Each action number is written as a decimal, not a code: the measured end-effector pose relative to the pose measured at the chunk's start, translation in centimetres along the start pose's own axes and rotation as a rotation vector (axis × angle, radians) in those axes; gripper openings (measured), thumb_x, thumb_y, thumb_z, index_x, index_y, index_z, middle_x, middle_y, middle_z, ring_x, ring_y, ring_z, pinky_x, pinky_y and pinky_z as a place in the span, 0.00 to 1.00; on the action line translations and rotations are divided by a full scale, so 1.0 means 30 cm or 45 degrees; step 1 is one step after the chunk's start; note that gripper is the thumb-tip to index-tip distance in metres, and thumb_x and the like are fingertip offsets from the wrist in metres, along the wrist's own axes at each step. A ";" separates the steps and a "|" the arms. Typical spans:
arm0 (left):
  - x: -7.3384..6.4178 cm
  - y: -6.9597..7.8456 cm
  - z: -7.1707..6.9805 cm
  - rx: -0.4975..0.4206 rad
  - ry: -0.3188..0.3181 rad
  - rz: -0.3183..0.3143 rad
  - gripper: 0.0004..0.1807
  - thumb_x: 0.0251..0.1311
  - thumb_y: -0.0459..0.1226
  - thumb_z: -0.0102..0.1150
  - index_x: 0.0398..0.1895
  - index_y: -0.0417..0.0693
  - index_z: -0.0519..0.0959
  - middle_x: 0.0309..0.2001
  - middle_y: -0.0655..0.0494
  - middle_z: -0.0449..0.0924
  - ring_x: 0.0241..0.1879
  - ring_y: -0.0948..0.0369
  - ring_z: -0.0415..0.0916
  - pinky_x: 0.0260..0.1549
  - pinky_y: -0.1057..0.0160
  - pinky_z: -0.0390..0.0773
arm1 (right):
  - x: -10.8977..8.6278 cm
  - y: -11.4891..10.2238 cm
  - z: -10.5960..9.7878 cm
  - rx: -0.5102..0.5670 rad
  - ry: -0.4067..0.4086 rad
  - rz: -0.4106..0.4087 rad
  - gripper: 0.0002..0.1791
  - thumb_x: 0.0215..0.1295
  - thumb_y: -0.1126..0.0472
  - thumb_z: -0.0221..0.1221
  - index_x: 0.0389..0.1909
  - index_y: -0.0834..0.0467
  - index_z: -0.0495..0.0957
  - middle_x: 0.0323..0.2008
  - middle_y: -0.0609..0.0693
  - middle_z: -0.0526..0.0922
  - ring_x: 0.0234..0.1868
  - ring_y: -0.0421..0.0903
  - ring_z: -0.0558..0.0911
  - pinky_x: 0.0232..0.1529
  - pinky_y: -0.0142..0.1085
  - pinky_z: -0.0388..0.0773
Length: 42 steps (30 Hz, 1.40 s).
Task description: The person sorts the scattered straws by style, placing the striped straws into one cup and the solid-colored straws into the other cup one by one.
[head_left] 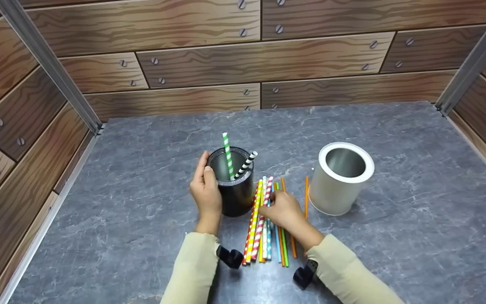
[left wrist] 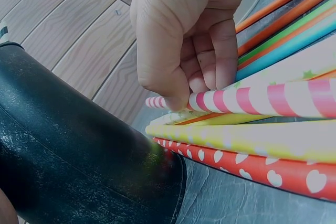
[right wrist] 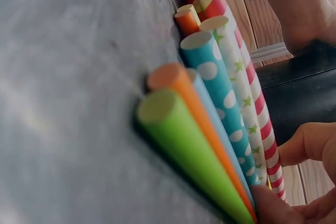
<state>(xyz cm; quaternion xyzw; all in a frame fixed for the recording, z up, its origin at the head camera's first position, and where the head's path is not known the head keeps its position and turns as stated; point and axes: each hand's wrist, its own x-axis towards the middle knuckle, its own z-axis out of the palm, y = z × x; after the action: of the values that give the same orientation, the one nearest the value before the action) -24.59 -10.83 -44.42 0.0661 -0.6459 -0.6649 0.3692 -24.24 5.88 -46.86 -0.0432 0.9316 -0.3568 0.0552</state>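
My left hand [head_left: 207,196] holds the black can [head_left: 238,200] from its left side, with the thumb near the rim. A green-and-white striped straw [head_left: 228,154] and a black-and-white striped straw [head_left: 246,164] lean inside that can. To its right, patterned paper straws lie in a row on the table. My right hand [head_left: 288,213] pinches a red-and-white striped straw [left wrist: 273,98] between thumb and fingers. Beside it are a red straw with white hearts [left wrist: 252,166], a yellow-patterned straw [left wrist: 236,137], a white straw with green stars [right wrist: 244,95] and a blue dotted straw [right wrist: 210,69].
A white can [head_left: 331,194] stands upright to the right of the straws, its top uncovered. Thin orange straws [head_left: 306,194] and a green straw [head_left: 285,249] lie between the two cans. Wood-patterned walls [head_left: 209,63] enclose the grey marbled table [head_left: 141,177].
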 end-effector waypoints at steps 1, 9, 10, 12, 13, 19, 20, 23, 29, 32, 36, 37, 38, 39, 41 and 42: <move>0.001 0.000 0.000 0.004 0.002 0.002 0.20 0.62 0.28 0.42 0.57 0.35 0.73 0.56 0.44 0.75 0.59 0.54 0.69 0.60 0.63 0.67 | 0.001 0.001 0.000 0.008 -0.004 0.004 0.17 0.41 0.58 0.61 0.33 0.63 0.76 0.26 0.53 0.77 0.29 0.49 0.74 0.32 0.40 0.75; 0.002 0.001 -0.001 0.020 0.002 -0.006 0.20 0.62 0.28 0.42 0.57 0.35 0.72 0.56 0.44 0.75 0.60 0.54 0.69 0.60 0.64 0.67 | 0.010 0.014 0.000 0.101 -0.030 0.010 0.16 0.42 0.65 0.59 0.36 0.66 0.76 0.24 0.50 0.76 0.26 0.44 0.73 0.28 0.34 0.72; 0.002 0.002 -0.001 0.021 0.002 -0.008 0.20 0.62 0.28 0.42 0.57 0.35 0.72 0.56 0.44 0.74 0.60 0.55 0.69 0.60 0.64 0.67 | 0.011 0.015 0.000 0.127 -0.037 0.018 0.16 0.42 0.65 0.58 0.36 0.66 0.76 0.24 0.50 0.76 0.26 0.44 0.73 0.28 0.33 0.71; 0.002 0.003 -0.001 0.025 0.004 -0.010 0.20 0.62 0.28 0.42 0.57 0.36 0.73 0.56 0.44 0.74 0.60 0.55 0.69 0.60 0.64 0.67 | 0.013 0.019 0.001 0.181 -0.040 0.033 0.16 0.42 0.67 0.58 0.37 0.66 0.77 0.24 0.50 0.76 0.25 0.43 0.72 0.27 0.32 0.71; 0.001 0.004 -0.001 0.028 0.004 -0.010 0.20 0.62 0.28 0.42 0.57 0.36 0.73 0.56 0.45 0.75 0.60 0.55 0.69 0.60 0.64 0.67 | 0.014 0.021 0.001 0.207 -0.039 0.039 0.16 0.42 0.67 0.57 0.37 0.66 0.77 0.24 0.50 0.75 0.25 0.42 0.72 0.27 0.31 0.70; 0.000 0.001 -0.003 0.036 0.001 0.001 0.20 0.63 0.28 0.42 0.58 0.34 0.72 0.56 0.44 0.74 0.60 0.54 0.68 0.61 0.63 0.66 | 0.011 0.035 0.006 0.334 -0.010 0.066 0.20 0.41 0.70 0.56 0.40 0.69 0.76 0.25 0.50 0.74 0.27 0.42 0.71 0.28 0.31 0.70; 0.000 0.002 -0.003 0.036 0.000 0.001 0.20 0.63 0.28 0.42 0.58 0.34 0.72 0.56 0.44 0.74 0.60 0.54 0.68 0.61 0.63 0.66 | 0.010 0.036 0.007 0.360 -0.010 0.073 0.20 0.41 0.71 0.55 0.41 0.69 0.76 0.25 0.50 0.74 0.27 0.42 0.71 0.27 0.30 0.70; -0.001 0.006 -0.001 0.035 0.000 0.003 0.20 0.63 0.28 0.42 0.57 0.34 0.72 0.56 0.43 0.74 0.60 0.54 0.68 0.60 0.63 0.66 | 0.005 0.037 0.005 0.467 -0.027 0.109 0.20 0.42 0.72 0.54 0.42 0.70 0.75 0.26 0.50 0.73 0.25 0.42 0.71 0.24 0.30 0.70; 0.000 0.010 -0.001 0.018 -0.003 -0.016 0.20 0.63 0.28 0.42 0.58 0.34 0.72 0.57 0.43 0.74 0.61 0.54 0.67 0.61 0.62 0.66 | 0.006 0.036 0.005 0.637 -0.057 0.172 0.21 0.44 0.74 0.52 0.45 0.71 0.73 0.28 0.51 0.71 0.24 0.42 0.71 0.21 0.30 0.73; 0.001 0.011 -0.002 0.023 -0.001 -0.019 0.20 0.63 0.28 0.42 0.58 0.36 0.72 0.57 0.44 0.74 0.61 0.55 0.67 0.61 0.63 0.66 | 0.007 0.036 0.006 0.692 -0.067 0.196 0.23 0.44 0.74 0.51 0.47 0.72 0.72 0.30 0.52 0.70 0.25 0.42 0.72 0.22 0.30 0.74; 0.002 0.006 -0.002 0.035 0.005 -0.007 0.20 0.63 0.28 0.42 0.57 0.36 0.73 0.57 0.44 0.74 0.60 0.54 0.68 0.61 0.63 0.66 | 0.008 0.034 0.003 0.759 -0.070 0.220 0.23 0.44 0.75 0.51 0.46 0.72 0.71 0.30 0.53 0.71 0.25 0.43 0.73 0.22 0.31 0.76; 0.002 0.005 -0.002 0.036 0.006 -0.005 0.20 0.62 0.28 0.42 0.57 0.36 0.73 0.56 0.43 0.74 0.60 0.54 0.68 0.61 0.63 0.66 | 0.007 0.034 0.000 0.775 -0.071 0.225 0.22 0.44 0.75 0.51 0.46 0.72 0.71 0.30 0.53 0.71 0.25 0.43 0.73 0.22 0.31 0.76; 0.002 0.004 -0.002 0.034 0.005 -0.005 0.20 0.62 0.28 0.42 0.57 0.35 0.73 0.56 0.43 0.74 0.60 0.54 0.68 0.61 0.63 0.66 | 0.007 0.032 -0.002 0.793 -0.074 0.230 0.22 0.44 0.75 0.51 0.46 0.72 0.71 0.30 0.53 0.71 0.25 0.43 0.73 0.23 0.31 0.76; 0.002 0.003 -0.002 0.030 0.005 -0.006 0.20 0.62 0.28 0.42 0.57 0.35 0.72 0.56 0.43 0.74 0.60 0.54 0.68 0.61 0.63 0.66 | 0.008 0.032 -0.005 0.816 -0.081 0.237 0.22 0.45 0.75 0.51 0.47 0.72 0.71 0.30 0.53 0.71 0.25 0.43 0.73 0.23 0.32 0.77; 0.002 0.002 -0.001 0.024 0.003 -0.004 0.20 0.62 0.28 0.42 0.57 0.34 0.72 0.57 0.43 0.74 0.60 0.53 0.68 0.61 0.63 0.66 | 0.008 0.028 -0.014 0.847 -0.094 0.247 0.23 0.46 0.75 0.50 0.48 0.73 0.70 0.30 0.53 0.71 0.26 0.43 0.74 0.24 0.32 0.78; 0.001 0.002 -0.001 0.023 0.002 -0.006 0.20 0.63 0.27 0.42 0.57 0.33 0.72 0.57 0.43 0.74 0.61 0.54 0.68 0.61 0.64 0.66 | 0.009 0.028 -0.017 0.855 -0.098 0.249 0.23 0.46 0.74 0.50 0.49 0.73 0.70 0.30 0.53 0.71 0.25 0.43 0.73 0.24 0.31 0.77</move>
<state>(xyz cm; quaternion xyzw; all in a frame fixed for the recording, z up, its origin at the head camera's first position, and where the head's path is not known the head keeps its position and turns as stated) -24.57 -10.86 -44.35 0.0712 -0.6514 -0.6600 0.3675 -24.60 6.81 -47.05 0.0534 0.7593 -0.6343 0.1352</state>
